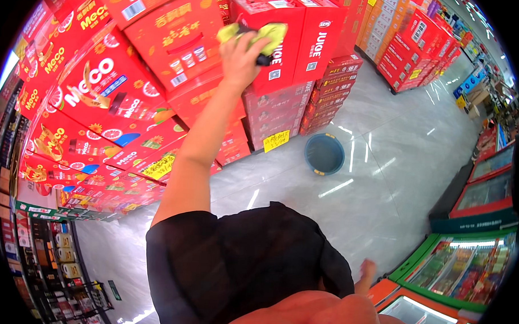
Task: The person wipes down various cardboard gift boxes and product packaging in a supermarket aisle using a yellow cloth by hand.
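Observation:
My left hand (241, 60), at the end of an outstretched arm, holds a crumpled yellow-green and black cloth (274, 34). The cloth lies against the upper front of a red drink carton (284, 55) on a stack, or just in front of it. Beside that stands a matching red carton (317, 48). To the left of the hand is a red gift carton with a slot handle (169, 43). My right hand (367, 270) hangs low by my right side, partly hidden and blurred; its grip does not show.
A blue plastic bucket (307, 158) stands on the glossy grey floor (366, 187) near the stacks. Red Meco cartons (116, 82) rise at left, with yellow handwritten signs (276, 141) low down. Chest freezers (435, 271) line the right. Shelves (37, 257) run along the lower left.

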A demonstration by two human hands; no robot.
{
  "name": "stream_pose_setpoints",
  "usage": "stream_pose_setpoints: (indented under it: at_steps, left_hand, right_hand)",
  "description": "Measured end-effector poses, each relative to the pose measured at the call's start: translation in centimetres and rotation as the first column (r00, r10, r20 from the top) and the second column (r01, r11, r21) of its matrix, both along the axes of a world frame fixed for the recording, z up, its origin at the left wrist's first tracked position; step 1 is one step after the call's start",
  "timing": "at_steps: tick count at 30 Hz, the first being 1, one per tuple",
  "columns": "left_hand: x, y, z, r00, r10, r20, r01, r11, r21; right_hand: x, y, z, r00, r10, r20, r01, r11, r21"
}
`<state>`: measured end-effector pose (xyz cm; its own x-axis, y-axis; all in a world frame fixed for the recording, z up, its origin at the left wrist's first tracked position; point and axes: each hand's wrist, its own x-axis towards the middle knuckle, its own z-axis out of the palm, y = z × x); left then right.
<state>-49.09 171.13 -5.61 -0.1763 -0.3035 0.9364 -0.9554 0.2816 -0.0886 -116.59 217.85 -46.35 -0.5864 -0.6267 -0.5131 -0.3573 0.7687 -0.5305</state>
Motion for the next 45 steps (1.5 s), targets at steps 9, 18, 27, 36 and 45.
stream_pose_setpoints:
  at_steps: [9, 18, 27, 36, 45]
  left_hand:
    - [-4.8, -11.2, -16.4, 0.902, 0.222, 0.37, -0.35, 0.878, 0.327]
    - [-17.4, -21.3, -4.5, 0.894, 0.448, -0.006, -0.447, 0.892, -0.067]
    - [-29.7, -25.4, -27.7, 0.605, 0.663, -0.441, -0.442, 0.74, 0.507]
    - [-87.3, -41.5, -20.1, 0.159, 0.492, -0.856, 0.972, -0.229, 0.049]
    - [-99.4, -61.3, -16.2, 0.511, -0.024, -0.859, 0.691, -0.584, 0.427]
  right_hand:
    - [-6.4, -30.0, 7.4, 0.961, 0.23, 0.152, -0.142, 0.886, -0.442]
    - [-17.9, -25.1, 3.7, 0.902, -0.244, 0.356, 0.197, 0.967, 0.163]
    - [-33.4, -33.9, 3.4, 0.866, -0.337, 0.369, 0.304, 0.941, 0.148]
    - [-50.9, -74.4, 16.0, 0.835, 0.543, 0.092, -0.322, 0.617, -0.718]
    - [-58.5, -95.7, 19.6, 0.909, 0.39, 0.146, -0.177, 0.678, -0.713]
